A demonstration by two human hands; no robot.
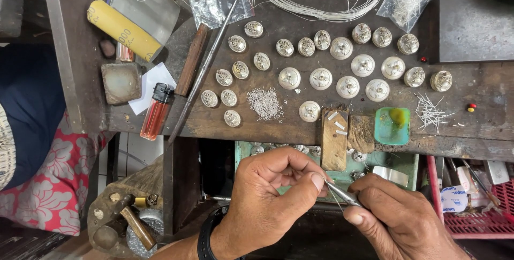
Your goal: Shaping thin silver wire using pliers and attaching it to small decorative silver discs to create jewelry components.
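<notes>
Pinching with left hand, thumb against forefinger, on something too small to tell. Gripping thin tweezers in right hand, tips at left thumb, below bench. Probably fitting tiny part; needs steady hands.

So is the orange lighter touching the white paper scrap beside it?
Touching: the head view shows the orange lighter's dark top overlapping the white paper scrap.

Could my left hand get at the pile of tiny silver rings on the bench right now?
Probably yes: the pile of rings lies uncovered just beyond the left hand, with bare bench between; its fingers would first leave the tweezers.
</notes>
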